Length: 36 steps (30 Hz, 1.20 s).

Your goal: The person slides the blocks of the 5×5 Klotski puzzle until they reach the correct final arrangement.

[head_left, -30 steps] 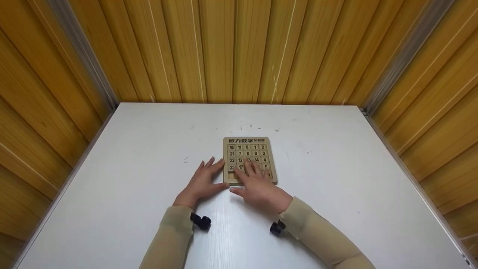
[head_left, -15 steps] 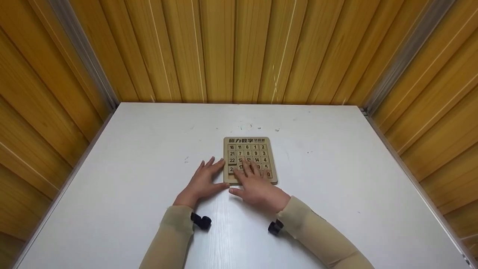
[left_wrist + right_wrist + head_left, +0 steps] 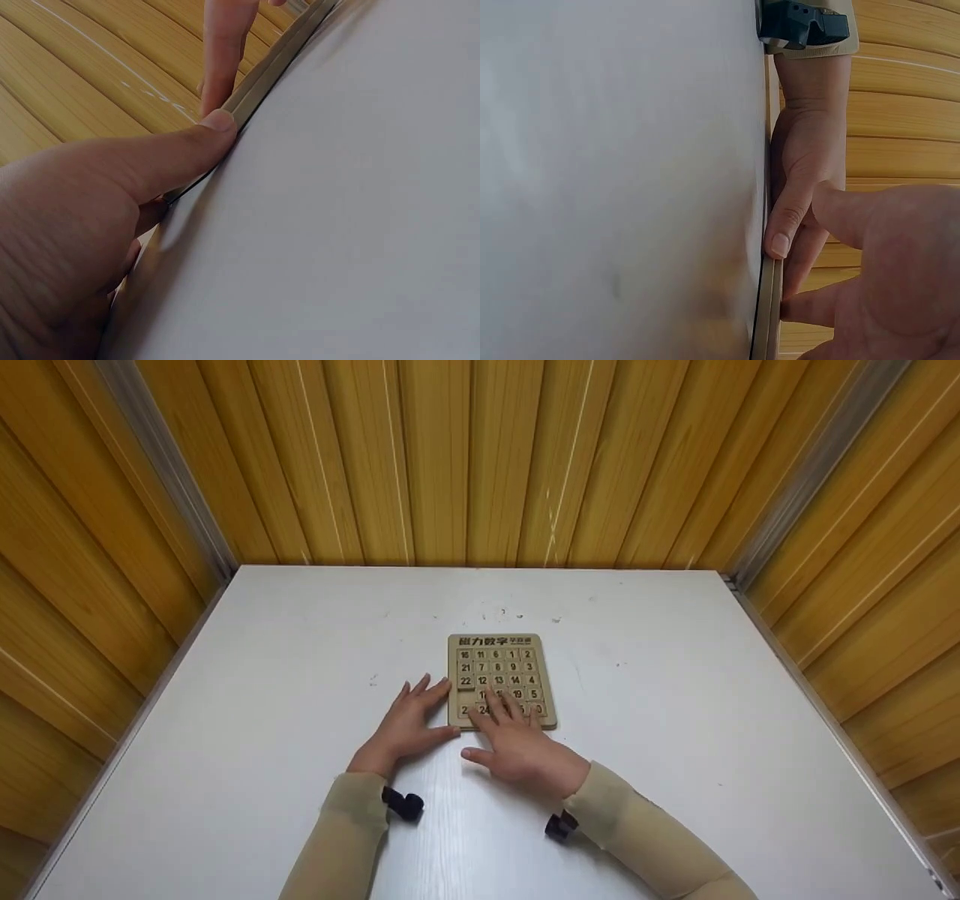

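Note:
A wooden sliding number puzzle (image 3: 547, 679) lies flat on the white table in the head view, Chinese lettering across its top. My left hand (image 3: 405, 727) braces its lower left corner, index fingertip at the left side and straight thumb at the bottom edge. In the left wrist view that thumb (image 3: 184, 150) presses along the puzzle's edge (image 3: 262, 82). My right hand (image 3: 517, 746) spreads over the lower rows, index fingertip on the tile 23 (image 3: 464, 710) in the bottom left corner. Right above that tile is a vacant slot (image 3: 466, 697), under tile 22 (image 3: 466, 682). The fingers cover several tiles.
The white table (image 3: 315, 630) spreads out around the puzzle, with small dark marks beyond it. Wood-patterned panels (image 3: 495, 465) with metal corner posts (image 3: 817, 457) enclose the back and sides. Each wrist carries a small black camera (image 3: 405, 805).
Tile 23 has slid down one slot into the bottom left corner, leaving a gap above it. My right index finger moved down with it; the left hand has stayed put.

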### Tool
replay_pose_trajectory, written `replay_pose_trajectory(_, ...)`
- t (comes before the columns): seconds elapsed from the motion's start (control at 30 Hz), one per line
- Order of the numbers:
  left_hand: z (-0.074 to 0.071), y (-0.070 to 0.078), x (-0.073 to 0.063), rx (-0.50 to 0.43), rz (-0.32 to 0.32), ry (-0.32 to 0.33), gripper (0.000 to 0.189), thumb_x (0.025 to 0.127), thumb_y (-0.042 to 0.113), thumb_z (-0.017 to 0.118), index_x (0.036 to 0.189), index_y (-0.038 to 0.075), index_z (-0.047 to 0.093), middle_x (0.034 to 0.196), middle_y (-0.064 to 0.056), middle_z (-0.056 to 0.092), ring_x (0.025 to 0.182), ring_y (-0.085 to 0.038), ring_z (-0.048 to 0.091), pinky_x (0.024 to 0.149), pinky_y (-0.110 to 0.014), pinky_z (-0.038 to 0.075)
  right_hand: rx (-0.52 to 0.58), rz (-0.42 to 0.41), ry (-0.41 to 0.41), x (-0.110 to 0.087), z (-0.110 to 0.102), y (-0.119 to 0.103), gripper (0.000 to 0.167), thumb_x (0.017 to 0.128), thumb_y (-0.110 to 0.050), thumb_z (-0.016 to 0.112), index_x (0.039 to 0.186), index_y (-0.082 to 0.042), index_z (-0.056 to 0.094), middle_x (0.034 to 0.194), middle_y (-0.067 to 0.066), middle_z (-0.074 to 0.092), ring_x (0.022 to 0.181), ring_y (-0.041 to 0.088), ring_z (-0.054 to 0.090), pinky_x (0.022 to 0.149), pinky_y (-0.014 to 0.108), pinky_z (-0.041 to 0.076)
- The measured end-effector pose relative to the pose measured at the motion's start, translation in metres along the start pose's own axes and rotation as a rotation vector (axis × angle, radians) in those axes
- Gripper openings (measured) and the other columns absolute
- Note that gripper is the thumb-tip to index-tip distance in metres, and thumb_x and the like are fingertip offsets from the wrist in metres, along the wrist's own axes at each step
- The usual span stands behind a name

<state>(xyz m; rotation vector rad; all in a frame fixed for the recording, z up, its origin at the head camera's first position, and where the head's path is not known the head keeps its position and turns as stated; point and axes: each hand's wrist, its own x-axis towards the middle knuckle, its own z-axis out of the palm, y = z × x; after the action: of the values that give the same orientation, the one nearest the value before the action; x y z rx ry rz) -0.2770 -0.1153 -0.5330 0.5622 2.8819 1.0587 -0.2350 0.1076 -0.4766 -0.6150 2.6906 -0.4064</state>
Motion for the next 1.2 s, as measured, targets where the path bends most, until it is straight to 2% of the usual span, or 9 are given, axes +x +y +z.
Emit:
replay_pose_trajectory(0.23, 0.001, 0.0, 0.0, -0.003, 0.006, 0.002, 0.087, 0.085, 0.047, 0.08, 0.157, 0.013, 0.043, 0.162, -0.003, 0.044, 0.16, -0.031, 0.024, 0.135, -0.052, 0.007, 0.066, 0.038, 0.027, 0.014, -0.007, 0.005, 0.08, 0.101, -0.066, 0.045, 0.166, -0.027, 0.02, 0.175, 0.007, -0.009, 0.161, 0.036, -0.011, 0.127, 0.069, -0.005)
replay_pose_trajectory(0.4, 0.001, 0.001, 0.0, -0.012, 0.009, -0.001, 0.087, 0.086, 0.048, 0.079, 0.157, 0.013, 0.043, 0.162, -0.006, 0.044, 0.16, -0.032, 0.024, 0.134, -0.054, 0.007, 0.072, 0.041, 0.061, 0.029, -0.008, 0.011, 0.081, 0.101, -0.065, 0.047, 0.166, -0.025, 0.019, 0.174, 0.012, -0.009, 0.161, 0.04, -0.011, 0.125, 0.073, -0.007)
replay_pose_trajectory(0.6, 0.0, 0.002, 0.0, -0.002, 0.007, -0.007, 0.086, 0.087, 0.045, 0.079, 0.158, 0.013, 0.042, 0.163, -0.005, 0.043, 0.16, -0.031, 0.024, 0.134, -0.053, 0.007, 0.078, 0.049, 0.073, 0.04, -0.009, 0.014, 0.082, 0.1, -0.064, 0.049, 0.166, -0.029, 0.016, 0.173, 0.013, -0.013, 0.16, 0.042, -0.011, 0.123, 0.074, -0.008)
replay_pose_trajectory(0.9, -0.001, 0.002, -0.001, -0.002, -0.021, -0.014, 0.087, 0.087, 0.046, 0.079, 0.158, 0.015, 0.041, 0.164, -0.001, 0.042, 0.16, -0.027, 0.022, 0.135, -0.051, 0.007, 0.045, 0.037, 0.052, 0.037, -0.009, 0.011, 0.078, 0.101, -0.063, 0.046, 0.166, -0.027, 0.02, 0.173, 0.013, -0.014, 0.16, 0.042, -0.012, 0.125, 0.073, -0.006)
replay_pose_trajectory(1.2, -0.001, 0.002, -0.001, 0.003, 0.008, 0.009, 0.09, 0.084, 0.053, 0.079, 0.157, 0.013, 0.043, 0.162, -0.004, 0.044, 0.159, -0.031, 0.025, 0.134, -0.053, 0.008, 0.003, 0.013, 0.05, 0.027, -0.005, 0.01, 0.081, 0.099, -0.072, 0.041, 0.165, -0.031, 0.02, 0.174, 0.01, -0.013, 0.16, 0.046, -0.005, 0.126, 0.072, -0.003)
